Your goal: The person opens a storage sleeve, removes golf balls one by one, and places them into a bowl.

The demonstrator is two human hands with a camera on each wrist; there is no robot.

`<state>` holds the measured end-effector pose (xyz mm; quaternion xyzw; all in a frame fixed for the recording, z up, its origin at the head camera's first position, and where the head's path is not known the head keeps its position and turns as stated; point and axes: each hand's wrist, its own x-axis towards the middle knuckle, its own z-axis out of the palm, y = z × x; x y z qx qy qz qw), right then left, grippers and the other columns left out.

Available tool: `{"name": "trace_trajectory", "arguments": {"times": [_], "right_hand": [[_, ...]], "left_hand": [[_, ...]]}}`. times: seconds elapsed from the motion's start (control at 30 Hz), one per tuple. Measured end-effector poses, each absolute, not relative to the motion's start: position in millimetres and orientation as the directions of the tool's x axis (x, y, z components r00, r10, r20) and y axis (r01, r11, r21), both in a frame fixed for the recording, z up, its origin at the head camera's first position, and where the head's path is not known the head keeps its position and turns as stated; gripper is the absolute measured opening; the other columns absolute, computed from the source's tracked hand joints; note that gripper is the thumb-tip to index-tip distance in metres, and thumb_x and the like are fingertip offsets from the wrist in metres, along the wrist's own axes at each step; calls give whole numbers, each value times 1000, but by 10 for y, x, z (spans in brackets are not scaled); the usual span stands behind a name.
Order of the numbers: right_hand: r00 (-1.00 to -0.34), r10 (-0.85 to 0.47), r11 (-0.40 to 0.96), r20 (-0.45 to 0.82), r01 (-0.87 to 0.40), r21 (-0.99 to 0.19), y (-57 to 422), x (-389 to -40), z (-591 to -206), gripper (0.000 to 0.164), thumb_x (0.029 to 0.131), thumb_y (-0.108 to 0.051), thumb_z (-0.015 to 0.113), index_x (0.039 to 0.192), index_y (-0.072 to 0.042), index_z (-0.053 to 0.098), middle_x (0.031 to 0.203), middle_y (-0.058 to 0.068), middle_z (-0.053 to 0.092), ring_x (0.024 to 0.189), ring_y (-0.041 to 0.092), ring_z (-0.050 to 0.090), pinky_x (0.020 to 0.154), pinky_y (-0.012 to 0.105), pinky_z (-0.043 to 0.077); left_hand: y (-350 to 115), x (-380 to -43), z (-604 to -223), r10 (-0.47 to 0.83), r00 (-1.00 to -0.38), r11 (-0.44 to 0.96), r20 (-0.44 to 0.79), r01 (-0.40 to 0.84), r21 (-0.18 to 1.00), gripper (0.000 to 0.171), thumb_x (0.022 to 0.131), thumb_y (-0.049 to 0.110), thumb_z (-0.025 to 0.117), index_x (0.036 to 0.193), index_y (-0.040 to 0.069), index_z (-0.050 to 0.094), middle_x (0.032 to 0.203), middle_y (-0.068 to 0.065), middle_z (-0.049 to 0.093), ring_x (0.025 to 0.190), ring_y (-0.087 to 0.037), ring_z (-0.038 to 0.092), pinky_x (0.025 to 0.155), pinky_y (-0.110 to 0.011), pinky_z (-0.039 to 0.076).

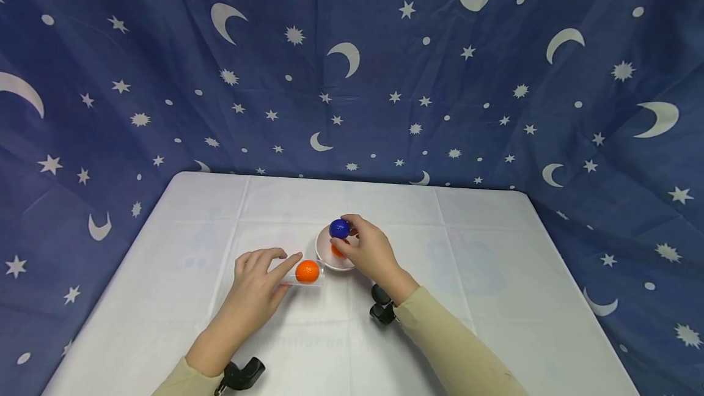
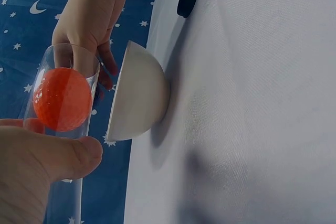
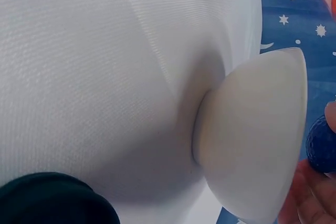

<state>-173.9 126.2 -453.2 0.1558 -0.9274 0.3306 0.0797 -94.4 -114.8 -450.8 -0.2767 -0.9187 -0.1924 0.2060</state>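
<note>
Clear, glossy plastic forms a straight-sided tube [image 2: 64, 198], clamped between the thumb and fingers of the left hand [image 1: 255, 286]. Inside, near the end towards the bowl, sits a round orange ball [image 1: 307, 271], its shiny surface finely dimpled, filling most of the tube's width. White and smooth, the bowl [image 2: 139, 98] stands upright on a narrow foot, its walls swelling out to a thin rim near the tube's end.

Above it, the right hand [image 1: 374, 253] has its grip closed on a deep-blue ball [image 1: 339, 229], dimpled and glossy, pinched between thumb and fingers. Below that, a second orange ball [image 1: 337, 252] rests in the bowl, partly hidden.

White, faintly ribbed cloth with long straight creases covers the worktop [image 1: 473, 261]. Behind hangs a softly rippled navy curtain [image 1: 379, 130] printed with pale crescents, spiky stars and dots. Beige sleeves [image 1: 462, 347] cover both forearms.
</note>
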Motion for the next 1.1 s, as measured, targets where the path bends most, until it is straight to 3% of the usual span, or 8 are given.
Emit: {"name": "trace_trajectory", "arguments": {"times": [0.63,1.1], "right_hand": [[-944,-273,785,185,-330,-524,1169,-1797,-4624,51,78,-39,66,119,-14,51,102,-1,59,85,13,57,76,28,48],[-908,-366,766,205,-419,-487,1136,-1795,-4738,46,76,-34,69,115,-15,54,108,-3,56,92,10,54,82,26,45]], "left_hand": [[-1148,-934,-4511,429,-755,768,496,594,240,61,67,16,76,123,22,55,112,-6,47,103,-26,42,89,-48,22],[-1172,-928,-4512,425,-762,777,489,584,234,60,68,16,75,124,22,54,112,-6,47,103,-26,41,89,-48,22]]}}
